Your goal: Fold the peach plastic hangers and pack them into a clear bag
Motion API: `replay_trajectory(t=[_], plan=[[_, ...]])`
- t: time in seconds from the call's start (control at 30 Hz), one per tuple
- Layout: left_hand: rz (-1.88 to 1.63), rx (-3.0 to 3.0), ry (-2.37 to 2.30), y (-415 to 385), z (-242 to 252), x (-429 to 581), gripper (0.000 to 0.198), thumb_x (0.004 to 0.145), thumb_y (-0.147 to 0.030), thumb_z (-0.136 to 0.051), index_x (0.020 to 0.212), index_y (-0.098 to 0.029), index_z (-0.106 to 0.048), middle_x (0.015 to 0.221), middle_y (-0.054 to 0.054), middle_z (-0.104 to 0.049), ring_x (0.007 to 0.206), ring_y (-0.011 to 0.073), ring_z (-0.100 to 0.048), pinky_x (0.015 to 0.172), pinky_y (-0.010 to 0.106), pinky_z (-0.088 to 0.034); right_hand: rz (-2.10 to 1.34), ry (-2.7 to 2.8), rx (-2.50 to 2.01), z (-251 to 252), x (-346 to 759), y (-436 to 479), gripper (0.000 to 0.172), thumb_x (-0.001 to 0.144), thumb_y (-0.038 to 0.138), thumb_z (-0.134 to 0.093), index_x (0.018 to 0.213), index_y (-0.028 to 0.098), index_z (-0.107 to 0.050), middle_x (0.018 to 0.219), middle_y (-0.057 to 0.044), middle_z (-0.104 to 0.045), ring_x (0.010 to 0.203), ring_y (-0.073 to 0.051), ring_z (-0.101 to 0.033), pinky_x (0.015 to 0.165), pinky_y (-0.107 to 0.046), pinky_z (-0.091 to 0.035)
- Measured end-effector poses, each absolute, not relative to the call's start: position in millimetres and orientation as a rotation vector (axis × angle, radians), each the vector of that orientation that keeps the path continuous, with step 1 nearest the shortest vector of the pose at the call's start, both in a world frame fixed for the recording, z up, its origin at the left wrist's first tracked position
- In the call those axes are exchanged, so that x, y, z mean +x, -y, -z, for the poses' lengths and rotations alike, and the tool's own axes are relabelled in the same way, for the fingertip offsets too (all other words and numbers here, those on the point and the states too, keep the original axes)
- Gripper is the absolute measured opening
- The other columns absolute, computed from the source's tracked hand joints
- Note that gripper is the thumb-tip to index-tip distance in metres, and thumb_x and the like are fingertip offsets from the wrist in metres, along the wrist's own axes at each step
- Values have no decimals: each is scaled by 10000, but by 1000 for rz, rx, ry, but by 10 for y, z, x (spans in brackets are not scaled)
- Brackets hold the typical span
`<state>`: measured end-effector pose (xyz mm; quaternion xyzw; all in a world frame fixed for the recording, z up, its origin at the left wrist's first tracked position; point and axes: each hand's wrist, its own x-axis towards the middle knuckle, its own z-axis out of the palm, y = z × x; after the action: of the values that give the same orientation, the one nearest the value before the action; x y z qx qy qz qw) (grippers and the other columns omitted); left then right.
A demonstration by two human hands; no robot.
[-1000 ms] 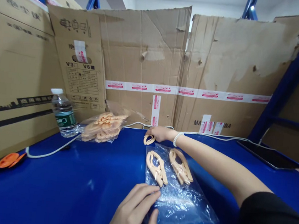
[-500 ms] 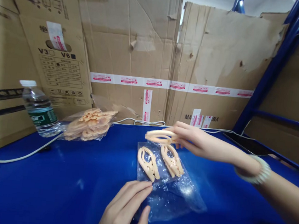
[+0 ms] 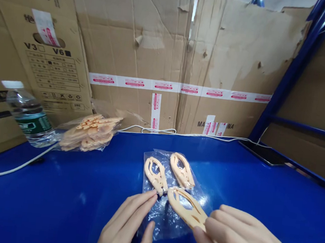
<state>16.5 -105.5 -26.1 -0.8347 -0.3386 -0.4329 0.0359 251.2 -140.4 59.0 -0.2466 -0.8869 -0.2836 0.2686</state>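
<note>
My right hand (image 3: 234,237) is closed on one end of a beige plastic folding hanger (image 3: 186,209), whose looped end points up and left over a clear plastic bag (image 3: 163,224). Two similar folded pieces, a left hanger (image 3: 156,175) and a right hanger (image 3: 182,170), lie side by side on the bag's upper part; whether they are inside it I cannot tell. My left hand (image 3: 128,222) rests at the bag's left edge, fingers stretched and thumb apart. Its fingertips touch the lower end of the left hanger or the film there.
On the blue table (image 3: 85,190), a clear bag of several beige pieces (image 3: 93,133) lies beside a water bottle (image 3: 29,115). A white cable (image 3: 8,177) runs along the left and back. Cardboard sheets (image 3: 140,57) stand behind; a dark flat device (image 3: 263,153) lies at back right.
My right hand has brought its hanger from above the bag's far edge down toward me, over the bag's near right part. My left hand stays by the bag. The view has shifted slightly right.
</note>
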Motion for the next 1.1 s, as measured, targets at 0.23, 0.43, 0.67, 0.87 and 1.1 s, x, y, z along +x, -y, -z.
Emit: replay_trajectory(t=[0.23, 0.43, 0.67, 0.87, 1.1], plan=[[1359, -2579, 1054, 1069, 238, 169, 397, 891, -86, -533, 1281, -162, -525, 1250, 115, -617, 1159, 221, -604, 945, 292, -554, 823, 2583, -422, -344, 2312, 1033, 252, 888, 111, -455, 721, 164, -637, 633, -32, -558, 468, -158, -469, 413, -319, -352], [1325, -2568, 1041, 1045, 245, 164, 398, 896, -85, -515, 1288, -151, -506, 1243, 137, -619, 1164, 229, -600, 933, 309, -563, 1057, 2504, -456, -128, 2102, 856, 211, 863, 111, -487, 875, 62, -692, 764, -122, -650, 571, -210, -575, 486, -339, -414], [1332, -2593, 1049, 1067, 239, 166, 386, 901, -86, -504, 1279, -163, -515, 1240, 128, -623, 1159, 219, -605, 936, 300, -562, 1120, 2470, -519, 1, 2049, 896, 216, 838, 77, -500, 842, 60, -715, 805, -167, -701, 632, -224, -569, 467, -333, -385], [1340, -2588, 1063, 1062, 223, 159, 386, 901, -114, -517, 1277, -203, -518, 1234, 99, -634, 1132, 218, -621, 920, 304, -566, 929, 2517, -474, -154, 2178, 975, 246, 882, 103, -490, 982, 15, -696, 742, -154, -689, 659, -229, -581, 488, -333, -423], [1342, -2530, 1237, 1189, 208, 9, 487, 789, -435, -693, 1210, -238, -548, 1403, 136, -506, 1241, 356, -529, 946, 485, -542, 351, 2318, -843, -651, 2898, 1078, 312, 906, 136, -525, 1210, 179, -580, 1034, -116, -685, 908, -231, -617, 746, -376, -552]])
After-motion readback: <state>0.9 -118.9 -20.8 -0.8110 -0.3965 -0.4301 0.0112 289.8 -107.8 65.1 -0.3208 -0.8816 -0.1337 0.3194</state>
